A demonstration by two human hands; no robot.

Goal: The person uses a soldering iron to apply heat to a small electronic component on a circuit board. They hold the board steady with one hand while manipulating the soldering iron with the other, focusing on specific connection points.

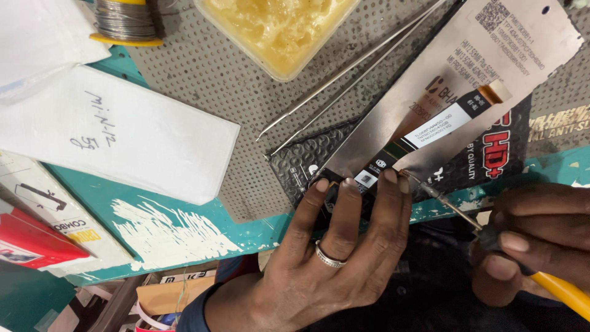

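Observation:
My left hand [332,246], a ring on one finger, presses its fingertips on the near end of a silvery flat panel [430,80] with a black and orange flex strip [424,132] and labels. My right hand [534,240] grips a soldering iron [556,286] with a yellow handle. Its thin metal tip [424,185] touches the panel's near edge, right beside my left hand's fingers. The panel lies on a black bubble pouch [295,163].
A tub of yellow flux paste [276,31] and a spool of solder wire [126,21] stand at the far side. Long tweezers [344,71] lie on the grey perforated mat [215,80]. A white box [117,132] and cartons [43,227] sit at the left on the teal bench [184,227].

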